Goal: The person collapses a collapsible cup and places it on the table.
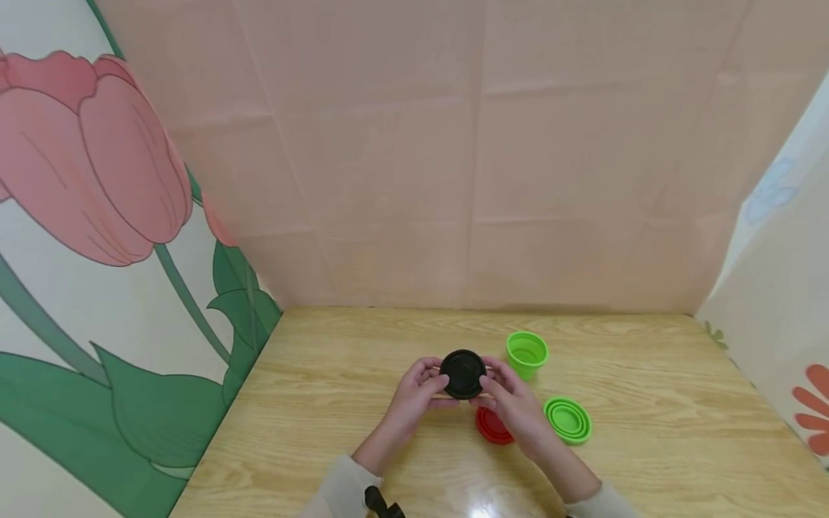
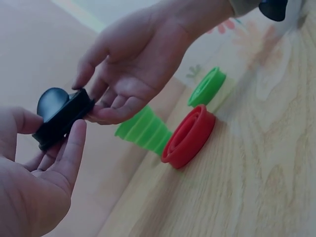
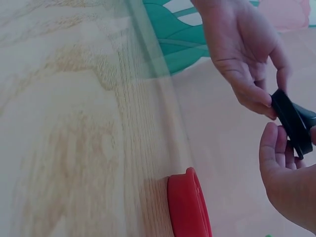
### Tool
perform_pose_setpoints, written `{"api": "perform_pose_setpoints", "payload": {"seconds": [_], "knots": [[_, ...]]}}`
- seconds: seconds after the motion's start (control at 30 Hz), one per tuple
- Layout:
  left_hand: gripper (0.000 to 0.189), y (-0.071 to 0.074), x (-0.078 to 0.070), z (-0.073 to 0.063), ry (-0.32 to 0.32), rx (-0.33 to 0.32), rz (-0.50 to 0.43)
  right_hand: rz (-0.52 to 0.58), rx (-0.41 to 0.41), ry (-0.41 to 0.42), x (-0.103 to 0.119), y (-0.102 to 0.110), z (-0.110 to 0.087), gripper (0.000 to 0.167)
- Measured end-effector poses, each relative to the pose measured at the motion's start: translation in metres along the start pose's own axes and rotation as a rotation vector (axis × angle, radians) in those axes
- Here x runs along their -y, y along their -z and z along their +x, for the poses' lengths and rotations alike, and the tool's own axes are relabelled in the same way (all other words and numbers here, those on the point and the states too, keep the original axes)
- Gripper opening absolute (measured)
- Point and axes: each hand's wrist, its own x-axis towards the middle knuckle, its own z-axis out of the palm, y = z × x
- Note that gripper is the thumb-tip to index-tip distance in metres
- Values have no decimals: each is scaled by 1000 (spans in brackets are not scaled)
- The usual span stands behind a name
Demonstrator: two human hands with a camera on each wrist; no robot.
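Between the two hands, raised over the table, is a black collapsible cup (image 1: 463,374), folded nearly flat. My left hand (image 1: 414,394) pinches its left edge with thumb and fingers. On the opposite edge, my right hand (image 1: 514,403) pinches it the same way. From the side, in the left wrist view, the black cup (image 2: 66,116) shows a thick rim and a rounded, shiny bulge on one face. Below the right hand lies a red collapsible cup (image 1: 494,428), folded flat and partly hidden by that hand in the head view.
A green collapsible cup (image 1: 527,356) stands expanded behind the right hand. Right of the right wrist, a second green cup (image 1: 567,420) lies folded flat on the wooden table (image 1: 311,403). A pinkish sheet (image 1: 388,180) hangs along the table's back edge.
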Motion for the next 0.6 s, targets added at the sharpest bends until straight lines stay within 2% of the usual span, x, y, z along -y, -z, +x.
{"api": "perform_pose_setpoints", "payload": {"seconds": [0.13, 0.3, 0.6], "knots": [[38, -1, 1, -2, 5, 26, 27, -3, -10, 5, 0, 0, 0, 44], [39, 1, -4, -2, 21, 35, 60, 3, 33, 21, 1, 2, 0, 44], [35, 3, -5, -3, 28, 75, 152, -91, 75, -69, 9, 8, 0, 44]]}}
